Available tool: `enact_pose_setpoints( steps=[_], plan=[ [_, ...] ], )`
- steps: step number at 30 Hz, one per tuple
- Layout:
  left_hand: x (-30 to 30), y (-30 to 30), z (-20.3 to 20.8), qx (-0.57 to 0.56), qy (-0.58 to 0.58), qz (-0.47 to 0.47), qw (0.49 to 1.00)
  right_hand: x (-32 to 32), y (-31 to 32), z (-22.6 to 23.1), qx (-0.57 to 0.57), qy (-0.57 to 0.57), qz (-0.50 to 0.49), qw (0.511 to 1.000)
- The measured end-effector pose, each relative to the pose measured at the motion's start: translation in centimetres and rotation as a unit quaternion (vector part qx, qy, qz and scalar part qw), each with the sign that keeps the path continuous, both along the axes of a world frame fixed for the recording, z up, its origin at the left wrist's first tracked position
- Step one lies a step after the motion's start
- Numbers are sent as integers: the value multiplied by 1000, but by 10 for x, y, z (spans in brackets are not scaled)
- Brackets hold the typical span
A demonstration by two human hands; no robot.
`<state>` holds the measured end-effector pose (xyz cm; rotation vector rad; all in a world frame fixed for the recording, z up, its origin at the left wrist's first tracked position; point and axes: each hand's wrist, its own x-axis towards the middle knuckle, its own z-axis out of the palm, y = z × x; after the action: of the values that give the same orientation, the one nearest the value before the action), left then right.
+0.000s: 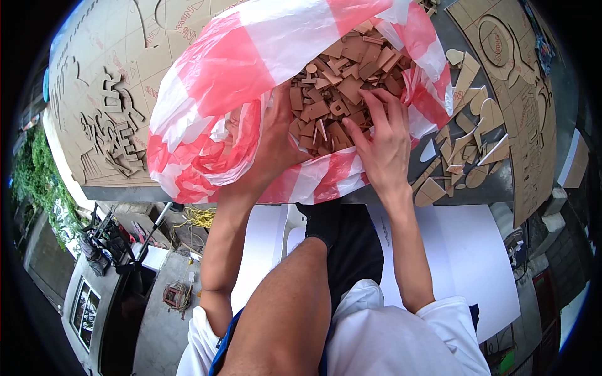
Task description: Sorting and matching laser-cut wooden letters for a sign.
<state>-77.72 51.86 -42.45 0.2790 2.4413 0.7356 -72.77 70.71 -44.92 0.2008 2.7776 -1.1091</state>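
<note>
A red-and-white striped plastic bag (288, 44) lies wide open on the dark tabletop, filled with many small brown cut-out pieces (342, 88), some ring-shaped, some flat blocks. My left hand (273, 144) reaches in at the bag's left side, thumb apart from the fingers, next to the pieces and against the crumpled plastic. Part of its fingers is hidden by the pile and the bag. On the right my right hand (385, 141) rests over the pile with fingers bent and spread, thumb and fingertips touching pieces. Nothing is visibly gripped in it.
Loose cardboard-coloured offcuts (470, 138) lie right of the bag, beside a large cut sheet (530, 125). At left, another sheet (150, 72) carries dark cut-out letter shapes (113, 125). White panels (458, 263) lie below the table edge; yellow cord (199, 217) lies at lower left.
</note>
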Motion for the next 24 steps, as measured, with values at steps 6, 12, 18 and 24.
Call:
enact_pose_setpoints(
  steps=[6,12,18,24],
  plan=[
    [-2,21,28,-71,38,-76,994,-9,-3,-7,78,45,-22,996],
    [-4,41,19,-116,129,-96,980,-15,8,-9,26,82,-42,995],
    [-12,48,8,15,90,-27,995,-14,2,21,-189,-61,-235,952],
    [-16,50,9,163,-26,107,980,-7,2,13,-291,-90,-242,921]
  ],
)
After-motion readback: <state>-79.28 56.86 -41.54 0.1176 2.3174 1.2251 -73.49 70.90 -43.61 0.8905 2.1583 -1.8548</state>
